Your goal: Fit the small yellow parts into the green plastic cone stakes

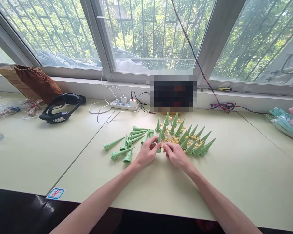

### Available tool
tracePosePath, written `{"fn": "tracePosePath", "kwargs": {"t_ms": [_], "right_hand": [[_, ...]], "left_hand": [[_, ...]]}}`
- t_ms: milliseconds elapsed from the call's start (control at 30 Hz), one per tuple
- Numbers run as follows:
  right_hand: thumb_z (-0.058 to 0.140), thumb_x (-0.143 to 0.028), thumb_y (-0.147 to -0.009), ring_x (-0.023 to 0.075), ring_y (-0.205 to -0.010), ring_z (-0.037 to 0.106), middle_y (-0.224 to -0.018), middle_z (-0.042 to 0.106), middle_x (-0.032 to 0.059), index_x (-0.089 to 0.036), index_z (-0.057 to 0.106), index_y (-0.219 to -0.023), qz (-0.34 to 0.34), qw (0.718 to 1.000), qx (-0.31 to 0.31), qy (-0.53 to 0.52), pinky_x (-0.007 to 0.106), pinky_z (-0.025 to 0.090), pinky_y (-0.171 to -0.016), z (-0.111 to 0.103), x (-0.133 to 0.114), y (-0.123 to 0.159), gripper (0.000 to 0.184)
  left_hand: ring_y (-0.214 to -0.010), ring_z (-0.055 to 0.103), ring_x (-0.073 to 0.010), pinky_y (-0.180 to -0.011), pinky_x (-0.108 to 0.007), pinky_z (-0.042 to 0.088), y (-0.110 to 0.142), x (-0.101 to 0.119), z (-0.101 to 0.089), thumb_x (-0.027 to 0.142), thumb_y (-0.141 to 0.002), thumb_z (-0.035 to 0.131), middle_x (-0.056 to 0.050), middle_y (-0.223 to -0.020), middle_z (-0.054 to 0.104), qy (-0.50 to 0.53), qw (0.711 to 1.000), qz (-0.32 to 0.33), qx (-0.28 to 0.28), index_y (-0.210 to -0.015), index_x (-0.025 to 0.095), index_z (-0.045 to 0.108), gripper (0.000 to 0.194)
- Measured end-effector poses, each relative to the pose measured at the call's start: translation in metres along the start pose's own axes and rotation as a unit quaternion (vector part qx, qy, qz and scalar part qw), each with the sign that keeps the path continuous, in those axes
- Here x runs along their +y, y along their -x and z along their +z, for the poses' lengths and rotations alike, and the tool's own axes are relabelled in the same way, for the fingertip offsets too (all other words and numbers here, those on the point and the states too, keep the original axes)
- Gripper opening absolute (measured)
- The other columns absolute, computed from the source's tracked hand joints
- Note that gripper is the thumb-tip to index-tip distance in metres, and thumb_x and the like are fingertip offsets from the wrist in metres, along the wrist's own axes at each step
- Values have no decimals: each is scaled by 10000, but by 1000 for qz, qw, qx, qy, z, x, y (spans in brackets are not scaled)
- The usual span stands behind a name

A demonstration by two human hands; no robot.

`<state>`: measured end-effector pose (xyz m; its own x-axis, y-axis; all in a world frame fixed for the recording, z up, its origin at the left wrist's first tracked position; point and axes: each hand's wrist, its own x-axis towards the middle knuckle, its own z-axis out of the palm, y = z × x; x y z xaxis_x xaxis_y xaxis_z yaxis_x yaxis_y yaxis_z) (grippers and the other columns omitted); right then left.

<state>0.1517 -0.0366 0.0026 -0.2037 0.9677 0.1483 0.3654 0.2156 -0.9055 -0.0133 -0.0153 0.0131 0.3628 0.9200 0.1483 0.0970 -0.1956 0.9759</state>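
Note:
My left hand (148, 150) is closed around a green plastic spike (159, 143), which it holds upright with the tip pointing up. Close beside it, my right hand (176, 154) pinches a small yellow plastic valve (162, 147) against the side of that spike; whether the valve sits in the spike I cannot tell. Several green spikes (123, 152) lie loose to the left of my hands. To the right and behind, several more spikes (200, 149) stand upright or leaning. Among these lies a pile of small yellow valves (174, 140).
Behind the spikes is a pixelated dark box (175, 92). A power strip (124, 104) with white cables lies back left. Farther left are a black headset (62, 109) and a brown pouch (37, 84). Red-blue wire (223, 106) and bagged straps (285, 122) lie to the right.

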Motion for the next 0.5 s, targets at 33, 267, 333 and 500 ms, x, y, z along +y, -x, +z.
{"fn": "tracePosePath", "kwargs": {"t_ms": [33, 267, 333, 500], "right_hand": [[409, -412, -958, 108, -451, 369, -507, 428, -43, -209, 441, -661, 18, 999, -10, -27, 232, 305, -455, 0, 0, 0, 362], [459, -508, -929, 93, -380, 342, -450, 368, -71, -218, 415, -659, 82, 986, -40, -137, 219, 271, -384, 1, 4, -2, 399], [452, -517, -933, 93, -386, 347, -453, 374, -68, -211, 441, -665, 69, 991, -23, -112, 221, 290, -392, 2, 3, -2, 407], [470, -465, -944, 110, -473, 435, -560, 496, -30, -195, 544, -752, -4, 998, 49, -27, 234, 376, -469, 3, 0, -1, 340]], "left_hand": [[-591, 475, -101, -535, -220, 383, 0, -1, 0, 432, -861, 582, -19, -774, 574, -11, 1000, 9, 3, -971, 173, 637, 287], [-581, 454, -100, -542, -226, 377, 0, -2, 1, 437, -857, 585, -11, -722, 556, -31, 999, 22, 11, -1000, 173, 655, 308], [-570, 445, -89, -496, -210, 345, -1, 0, 1, 456, -839, 607, -17, -743, 561, 10, 1000, -6, 8, -987, 165, 652, 329], [-540, 393, -58, -429, -182, 265, -4, 2, 1, 502, -760, 686, -29, -812, 573, 116, 987, -106, 16, -889, 155, 626, 375]]}}
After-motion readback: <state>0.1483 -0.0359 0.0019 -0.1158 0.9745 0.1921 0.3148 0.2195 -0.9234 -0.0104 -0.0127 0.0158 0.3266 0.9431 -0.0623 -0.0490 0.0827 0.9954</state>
